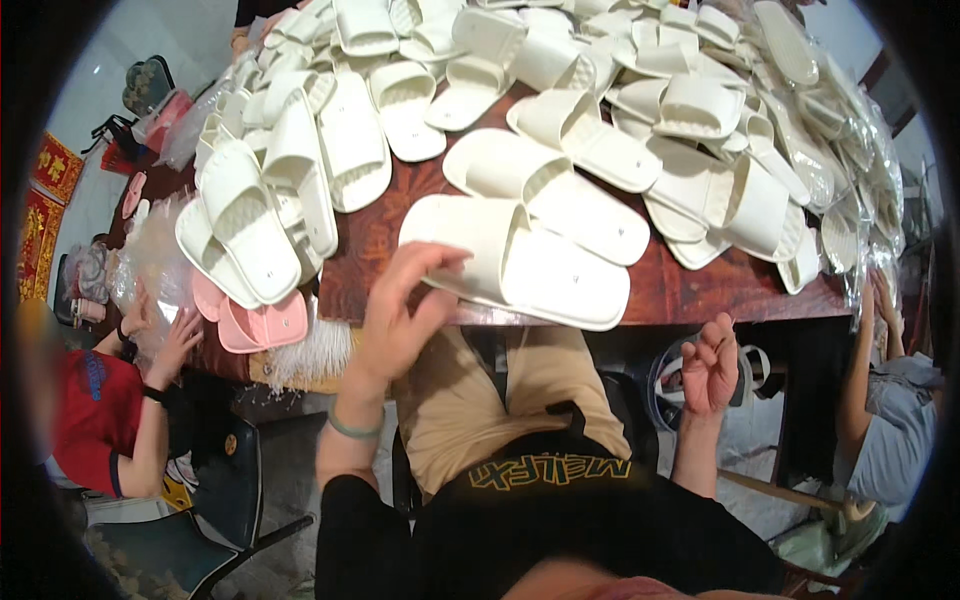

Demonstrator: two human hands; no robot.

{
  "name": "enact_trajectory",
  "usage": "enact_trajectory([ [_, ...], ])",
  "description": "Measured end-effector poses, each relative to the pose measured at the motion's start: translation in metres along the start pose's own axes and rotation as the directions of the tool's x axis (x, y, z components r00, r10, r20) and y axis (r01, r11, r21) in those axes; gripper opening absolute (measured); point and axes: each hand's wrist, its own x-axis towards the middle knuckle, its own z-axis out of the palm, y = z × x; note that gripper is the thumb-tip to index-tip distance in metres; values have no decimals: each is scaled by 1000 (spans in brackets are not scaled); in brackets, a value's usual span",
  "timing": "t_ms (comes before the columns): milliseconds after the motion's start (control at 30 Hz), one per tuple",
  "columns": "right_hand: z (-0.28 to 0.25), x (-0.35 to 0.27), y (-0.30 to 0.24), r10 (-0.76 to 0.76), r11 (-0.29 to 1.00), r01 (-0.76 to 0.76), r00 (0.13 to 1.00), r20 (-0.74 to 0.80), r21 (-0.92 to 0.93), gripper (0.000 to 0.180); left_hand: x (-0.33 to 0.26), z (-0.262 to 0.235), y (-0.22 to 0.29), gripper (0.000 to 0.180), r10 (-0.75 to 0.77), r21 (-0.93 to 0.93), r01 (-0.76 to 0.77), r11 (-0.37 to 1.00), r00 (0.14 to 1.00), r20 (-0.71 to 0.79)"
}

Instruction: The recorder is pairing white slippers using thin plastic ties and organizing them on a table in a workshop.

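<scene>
A white slide slipper lies at the front edge of the table, its strap side to the left. My left hand is at its left end, fingertips over the strap's edge, with thumb and forefinger apart. Behind and touching it is a second white slipper, turned the same way. My right hand is raised beyond the table's front edge, to the right of my lap. Its fingers are curled with the tips together; anything between them is too small to make out.
White slippers are heaped across the dark red table. Clear-bagged slippers pile up at right. Pink slippers and white strings are at left. Co-workers in red and grey sit either side; an office chair stands lower left.
</scene>
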Motion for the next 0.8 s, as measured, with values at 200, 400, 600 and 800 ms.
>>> enact_trajectory([
  [200, 26, 72, 0, 79, 859, 74, 959, 273, -507, 7, 173, 5, -46, 34, -38, 232, 17, 973, 995, 88],
  [400, 17, 83, 13, 181, 638, 63, 957, 228, -768, 2, 305, 30, -136, 37, -165, 213, 129, 968, 973, 161],
  [600, 19, 88, 16, 227, 678, 50, 935, 272, -734, 6, 360, 12, -149, 32, 227, 387, -230, 893, 972, 54],
  [800, 14, 87, 8, 253, 589, -2, 950, 182, -808, 6, 376, 60, -25, 17, 55, 829, -544, 130, 839, 542],
])
